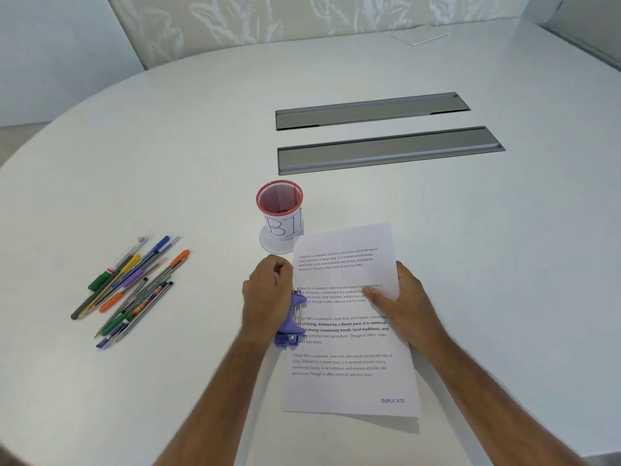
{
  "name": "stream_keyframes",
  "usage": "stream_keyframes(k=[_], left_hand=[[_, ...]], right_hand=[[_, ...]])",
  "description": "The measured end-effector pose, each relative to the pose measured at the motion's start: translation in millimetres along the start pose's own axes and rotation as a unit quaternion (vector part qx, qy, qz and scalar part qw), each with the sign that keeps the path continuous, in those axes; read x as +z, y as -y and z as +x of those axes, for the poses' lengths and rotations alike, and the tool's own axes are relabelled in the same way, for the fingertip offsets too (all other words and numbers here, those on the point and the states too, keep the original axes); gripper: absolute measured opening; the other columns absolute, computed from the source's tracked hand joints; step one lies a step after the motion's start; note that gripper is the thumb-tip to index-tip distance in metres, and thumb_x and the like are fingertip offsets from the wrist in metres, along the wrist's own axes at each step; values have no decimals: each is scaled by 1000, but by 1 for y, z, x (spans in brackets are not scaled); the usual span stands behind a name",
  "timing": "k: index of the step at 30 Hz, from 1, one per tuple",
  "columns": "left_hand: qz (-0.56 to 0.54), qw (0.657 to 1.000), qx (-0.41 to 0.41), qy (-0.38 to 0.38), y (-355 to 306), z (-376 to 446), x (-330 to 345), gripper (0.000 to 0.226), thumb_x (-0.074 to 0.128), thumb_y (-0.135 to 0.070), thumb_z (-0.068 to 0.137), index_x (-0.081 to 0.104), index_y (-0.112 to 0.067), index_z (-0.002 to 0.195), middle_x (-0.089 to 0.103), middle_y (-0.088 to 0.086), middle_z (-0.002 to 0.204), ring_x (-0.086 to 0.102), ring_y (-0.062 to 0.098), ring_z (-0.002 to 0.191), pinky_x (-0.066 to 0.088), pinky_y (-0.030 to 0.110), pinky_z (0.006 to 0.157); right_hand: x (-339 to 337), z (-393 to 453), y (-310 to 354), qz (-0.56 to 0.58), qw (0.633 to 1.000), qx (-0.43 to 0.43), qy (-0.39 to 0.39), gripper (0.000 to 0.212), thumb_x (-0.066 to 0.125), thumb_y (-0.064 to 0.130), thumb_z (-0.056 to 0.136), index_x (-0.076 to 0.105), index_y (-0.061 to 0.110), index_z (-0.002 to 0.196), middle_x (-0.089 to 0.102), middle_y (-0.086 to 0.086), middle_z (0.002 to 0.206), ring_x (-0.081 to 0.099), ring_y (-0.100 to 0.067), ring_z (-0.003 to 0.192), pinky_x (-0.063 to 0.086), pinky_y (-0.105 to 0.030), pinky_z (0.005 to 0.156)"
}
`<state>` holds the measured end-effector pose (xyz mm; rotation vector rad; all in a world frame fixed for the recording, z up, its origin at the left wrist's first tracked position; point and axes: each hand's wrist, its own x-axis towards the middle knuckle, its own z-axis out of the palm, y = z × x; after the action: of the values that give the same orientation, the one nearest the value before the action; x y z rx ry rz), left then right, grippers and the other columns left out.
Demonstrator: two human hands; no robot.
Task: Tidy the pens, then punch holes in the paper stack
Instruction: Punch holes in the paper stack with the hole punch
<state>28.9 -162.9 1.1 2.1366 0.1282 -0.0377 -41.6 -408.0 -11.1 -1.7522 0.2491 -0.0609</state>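
Note:
A stack of printed paper lies in front of me on the white table. Its left edge sits in a purple hole punch. My left hand rests on top of the punch, fingers curled over it. My right hand grips the stack's right edge, thumb on the top sheet. A pile of several pens and pencils lies loose on the table to the left. A pink mesh pen cup with a white paper label stands just beyond the paper and looks empty.
Two grey cable-tray lids are set into the table behind the cup. A white pad lies at the far right edge. A patterned seat back stands beyond the table.

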Motion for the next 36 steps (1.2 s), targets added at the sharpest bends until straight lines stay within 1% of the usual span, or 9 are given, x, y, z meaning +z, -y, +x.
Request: stream_keyframes(k=[3,6,10,13,16,19,23,26,36], left_hand=[[-138,989,-53,27,-4,0,-7,21,46,-28,84,65,-20,83,67,-5,82,64,2,74,49,21,66],[-139,989,-23,45,2,-6,-16,16,50,-21,91,65,-17,90,66,-11,83,57,-6,65,44,7,60],[-94,995,7,44,20,-22,-25,19,55,-7,102,65,-22,96,68,-9,88,56,-1,67,45,9,60],[-125,990,5,68,26,-36,-28,15,54,-14,100,65,-24,98,70,-13,86,59,3,69,47,14,61],[-147,986,-10,73,27,-42,-27,11,60,-19,97,67,-27,99,69,-13,75,62,4,65,49,14,59],[-147,986,-24,75,25,-41,-26,19,64,-8,101,68,-26,103,67,-10,72,63,2,60,49,14,54],[-161,983,-36,80,24,-41,-27,22,60,-2,103,67,-23,104,66,2,87,63,1,65,51,15,60],[-189,977,-46,84,21,-42,-30,25,57,0,104,65,-24,105,67,1,95,65,6,74,54,24,68],[-193,980,-14,41,17,-29,-74,24,53,0,107,62,-22,111,72,1,100,67,12,80,55,28,73]], right_hand=[[-2,1,-1,-7,1000,0,1,33,80,14,93,66,32,117,80,19,111,78,-5,97,59,-18,77],[-2,1,-2,-4,1000,3,3,33,80,14,93,66,30,118,80,19,111,78,-4,97,59,-17,77],[-2,1,-3,-4,1000,4,7,33,81,14,93,66,28,119,80,19,110,79,-5,97,59,-20,78],[-3,1,-4,0,1000,7,8,34,80,15,93,66,27,121,81,12,113,79,-10,100,62,-34,85],[-3,1,-5,-4,1000,6,7,34,81,17,93,66,26,123,81,11,114,79,-10,100,62,-38,88],[-4,1,-5,-3,1000,4,7,35,81,17,93,66,27,124,81,13,114,79,-9,100,62,-35,86],[-6,1,-2,10,1000,-4,5,34,81,18,93,68,28,123,81,17,111,79,-6,99,59,-16,76],[-7,0,-1,27,1000,-4,4,34,81,15,93,69,26,123,81,15,112,79,-7,100,59,-16,76],[-31,-2,7,44,999,-18,-12,31,82,16,93,70,26,121,81,14,112,79,-6,99,59,-13,75]])
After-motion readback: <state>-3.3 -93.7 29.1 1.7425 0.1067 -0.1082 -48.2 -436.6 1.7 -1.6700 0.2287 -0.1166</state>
